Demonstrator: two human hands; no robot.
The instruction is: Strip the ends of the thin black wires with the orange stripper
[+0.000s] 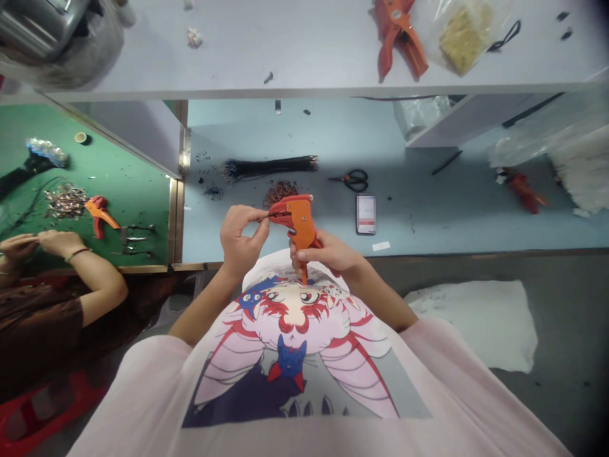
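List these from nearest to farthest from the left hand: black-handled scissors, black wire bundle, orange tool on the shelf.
From the left hand:
1. Black wire bundle, ahead on the blue bench.
2. Black-handled scissors, to the right on the bench.
3. Orange tool, farthest, up on the white shelf.

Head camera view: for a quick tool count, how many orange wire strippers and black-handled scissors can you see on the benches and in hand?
Orange wire strippers: 4 (one in the right hand, one on the green bench, one on the upper shelf, one partly hidden on the blue bench)
Black-handled scissors: 1
Total: 5
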